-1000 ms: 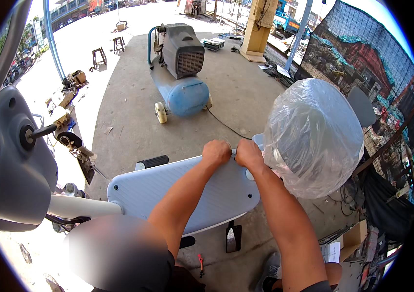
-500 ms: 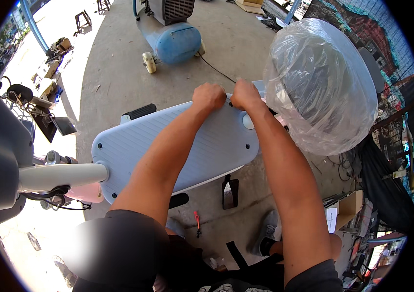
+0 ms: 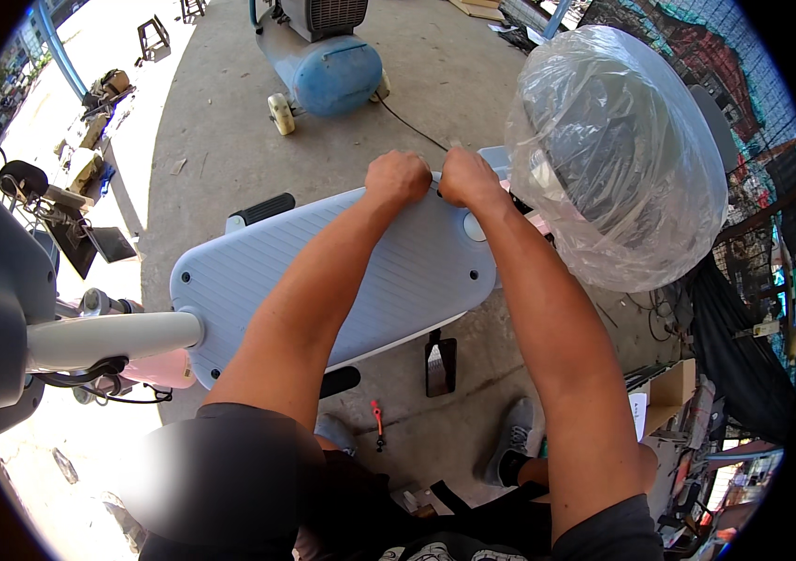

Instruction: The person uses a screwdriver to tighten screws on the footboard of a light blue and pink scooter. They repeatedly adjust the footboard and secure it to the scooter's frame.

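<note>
1. Scooter footboard [image 3: 323, 280], a pale blue ribbed panel, lies across the middle of the view; both forearms cross over it and hide a wide strip of its surface.
2. The left hand [image 3: 398, 178] is closed into a fist at the far edge of the footboard, knuckles up. Whatever the fingers clasp lies under the hand, so I cannot tell what it grips.
3. The right hand [image 3: 468, 178] sits just beside it, touching or nearly touching, also curled tight at the same far edge. Its fingertips are tucked out of sight.
4. A clear plastic bag [image 3: 618, 159] covers the dark seat to the right; creases and glare blur the shape beneath it.
5. A white steering column [image 3: 108, 338] comes in from the left, its upper end cut off by the grey front body at the picture's rim.
6. On the concrete floor far off stands a blue air compressor [image 3: 323, 65], its top cropped by the frame.
7. Below the footboard, near the person, a small red-handled tool [image 3: 377, 416] lies on the ground, too small to identify.
</note>
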### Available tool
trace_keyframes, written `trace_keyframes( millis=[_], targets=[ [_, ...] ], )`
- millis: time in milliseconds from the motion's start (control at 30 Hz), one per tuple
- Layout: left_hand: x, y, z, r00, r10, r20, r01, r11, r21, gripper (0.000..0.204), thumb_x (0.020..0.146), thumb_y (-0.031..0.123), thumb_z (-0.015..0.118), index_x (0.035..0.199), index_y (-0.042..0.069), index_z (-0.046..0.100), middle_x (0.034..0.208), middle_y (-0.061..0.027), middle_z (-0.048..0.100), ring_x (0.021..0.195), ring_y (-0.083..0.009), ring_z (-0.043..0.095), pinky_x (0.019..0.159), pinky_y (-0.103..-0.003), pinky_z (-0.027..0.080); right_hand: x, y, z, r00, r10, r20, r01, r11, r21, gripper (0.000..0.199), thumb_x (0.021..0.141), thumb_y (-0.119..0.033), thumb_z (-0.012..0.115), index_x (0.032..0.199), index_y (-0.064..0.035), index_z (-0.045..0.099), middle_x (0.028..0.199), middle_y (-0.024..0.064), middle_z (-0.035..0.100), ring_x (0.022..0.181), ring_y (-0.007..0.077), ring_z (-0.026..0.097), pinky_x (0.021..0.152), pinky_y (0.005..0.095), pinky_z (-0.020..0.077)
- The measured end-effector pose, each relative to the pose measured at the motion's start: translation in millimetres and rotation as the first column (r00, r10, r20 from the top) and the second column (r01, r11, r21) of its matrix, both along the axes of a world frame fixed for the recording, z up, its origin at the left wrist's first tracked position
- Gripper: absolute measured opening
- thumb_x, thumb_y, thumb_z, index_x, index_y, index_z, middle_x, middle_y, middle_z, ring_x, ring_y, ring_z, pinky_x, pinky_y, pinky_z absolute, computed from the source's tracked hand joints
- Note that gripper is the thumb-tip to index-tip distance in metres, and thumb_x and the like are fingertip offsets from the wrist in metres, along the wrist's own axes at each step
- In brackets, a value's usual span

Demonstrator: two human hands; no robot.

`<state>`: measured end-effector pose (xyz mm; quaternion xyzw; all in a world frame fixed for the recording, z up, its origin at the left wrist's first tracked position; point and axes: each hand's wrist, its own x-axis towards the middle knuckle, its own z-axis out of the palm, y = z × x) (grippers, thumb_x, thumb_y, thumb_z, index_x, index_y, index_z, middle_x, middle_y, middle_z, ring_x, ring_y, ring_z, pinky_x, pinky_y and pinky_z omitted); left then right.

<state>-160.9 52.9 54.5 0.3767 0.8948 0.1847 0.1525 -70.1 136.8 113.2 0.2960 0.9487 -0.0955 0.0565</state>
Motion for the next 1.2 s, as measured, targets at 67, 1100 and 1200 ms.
trace_keyframes(
  millis=[67,1100,1200],
  targets=[
    [-1,0,-1,1.000,-0.025,-0.019,0.025,1.000,-0.007,0.035,0.097,0.022,0.048,0.114,0.008,0.075,0.122,-0.0205,0.071,0.112,-0.0413,0.068,0.095,-0.050,0.055,2,-1,2,0.999,0.041,0.015,-0.041,0.999,0.027,0.023,0.082,-0.004,0.066,0.103,0.0019,0.073,0.114,0.0289,0.070,0.111,0.0447,0.066,0.093,0.0502,0.0544],
    [-7,3,-13,1.000,0.006,-0.021,-0.006,1.000,-0.018,0.035,0.096,0.024,0.050,0.111,0.008,0.077,0.117,-0.0189,0.073,0.111,-0.0387,0.069,0.094,-0.047,0.056,95,-42,-7,0.771,0.407,-0.489,-0.486,0.873,-0.039,0.018,0.089,-0.018,0.072,0.087,-0.0004,0.070,0.088,0.0212,0.069,0.086,0.0413,0.068,0.078,0.0495,0.0533],
    [3,13,-5,0.997,0.063,0.036,-0.063,0.998,-0.005,0.040,0.099,0.028,0.044,0.116,0.008,0.075,0.124,-0.0191,0.071,0.117,-0.0405,0.066,0.099,-0.049,0.053,181,-53,-21,0.813,0.569,-0.126,-0.579,0.763,-0.287,0.026,0.089,-0.027,0.073,0.089,-0.0007,0.070,0.087,0.0218,0.069,0.088,0.0427,0.068,0.080,0.0515,0.0539]
  ],
)
